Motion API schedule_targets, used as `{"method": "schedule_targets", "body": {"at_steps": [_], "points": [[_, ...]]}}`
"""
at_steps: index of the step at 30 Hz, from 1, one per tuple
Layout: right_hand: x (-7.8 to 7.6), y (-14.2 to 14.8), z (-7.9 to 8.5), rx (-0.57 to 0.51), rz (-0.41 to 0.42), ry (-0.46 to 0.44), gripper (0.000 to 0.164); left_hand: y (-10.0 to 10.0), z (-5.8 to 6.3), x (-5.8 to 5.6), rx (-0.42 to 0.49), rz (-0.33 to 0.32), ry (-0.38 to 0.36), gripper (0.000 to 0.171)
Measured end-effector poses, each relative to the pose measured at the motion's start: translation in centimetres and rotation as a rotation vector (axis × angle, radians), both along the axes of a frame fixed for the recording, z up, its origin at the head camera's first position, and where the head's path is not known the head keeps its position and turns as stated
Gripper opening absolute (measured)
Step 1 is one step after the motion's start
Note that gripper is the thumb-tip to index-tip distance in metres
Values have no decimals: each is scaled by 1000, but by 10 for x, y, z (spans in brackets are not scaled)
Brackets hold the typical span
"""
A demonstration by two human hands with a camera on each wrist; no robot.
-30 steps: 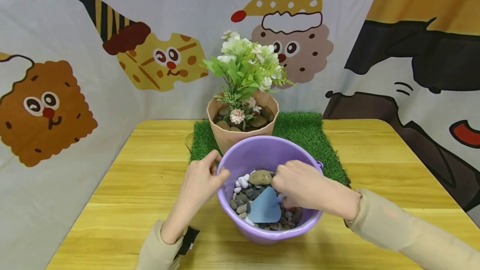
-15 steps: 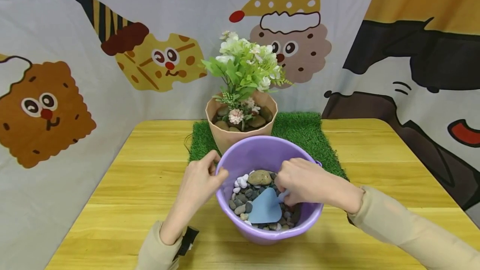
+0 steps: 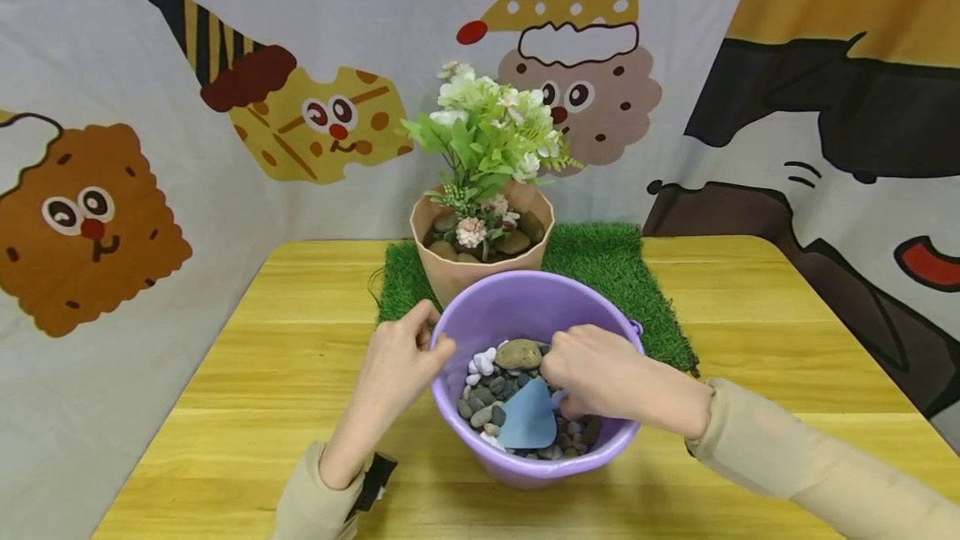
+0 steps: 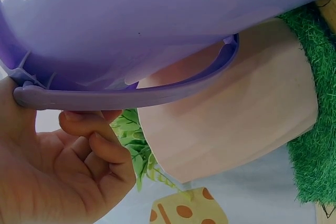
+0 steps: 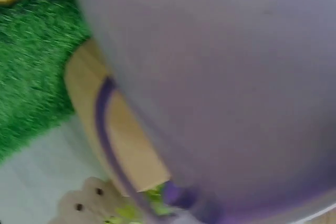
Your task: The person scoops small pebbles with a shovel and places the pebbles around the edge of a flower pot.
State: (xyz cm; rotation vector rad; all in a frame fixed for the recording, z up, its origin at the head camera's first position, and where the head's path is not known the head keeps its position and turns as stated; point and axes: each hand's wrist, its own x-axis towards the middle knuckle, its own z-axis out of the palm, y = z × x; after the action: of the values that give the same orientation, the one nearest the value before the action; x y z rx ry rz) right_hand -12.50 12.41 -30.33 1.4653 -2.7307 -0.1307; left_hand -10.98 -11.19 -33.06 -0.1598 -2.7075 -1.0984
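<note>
A purple bucket (image 3: 517, 302) stands tilted toward me, with grey pebbles (image 3: 486, 397), white pebbles (image 3: 483, 362) and one large tan stone (image 3: 519, 354) inside. My left hand (image 3: 401, 361) holds the bucket's left rim. From the left wrist view, its curled fingers (image 4: 100, 153) lie at the purple bucket handle (image 4: 142, 97), the thumb by the rim. Down in the bucket, my right hand (image 3: 596, 373) grips the short handle of a light blue toy shovel (image 3: 528, 415), its blade lying over the pebbles. The right wrist view has the bucket wall (image 5: 220, 77), hiding that hand.
Behind the bucket, a peach flowerpot (image 3: 480, 269) with artificial flowers (image 3: 495, 123) and stones stands on a green grass mat (image 3: 603, 252). All rests on a wooden table (image 3: 300, 340). A printed cartoon curtain (image 3: 360, 7) hangs behind.
My right hand shifts slightly right, then back left with the shovel, whose blade now sits a little farther left. Some pebbles near the blade have stirred. My left hand keeps its place at the rim.
</note>
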Motion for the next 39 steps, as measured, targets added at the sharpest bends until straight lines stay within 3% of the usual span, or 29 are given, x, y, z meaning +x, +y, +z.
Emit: {"method": "schedule_targets", "body": {"at_steps": [5,9,16,25,39], "points": [[-6,-2,-5,-92,-9,-140,33,-1,0,0,-3,5,-1,8],[-7,-6,-6,-144,-14,-158,34,-1,0,0,-3,-4,-9,8],[-13,0,-4,-214,-32,-177,16,0,1,0,-6,-2,7,8],[-25,14,2,-296,3,-220,11,0,1,0,-13,-3,7,8],[-28,25,13,-377,7,-289,8,0,0,0,7,-3,7,8]]}}
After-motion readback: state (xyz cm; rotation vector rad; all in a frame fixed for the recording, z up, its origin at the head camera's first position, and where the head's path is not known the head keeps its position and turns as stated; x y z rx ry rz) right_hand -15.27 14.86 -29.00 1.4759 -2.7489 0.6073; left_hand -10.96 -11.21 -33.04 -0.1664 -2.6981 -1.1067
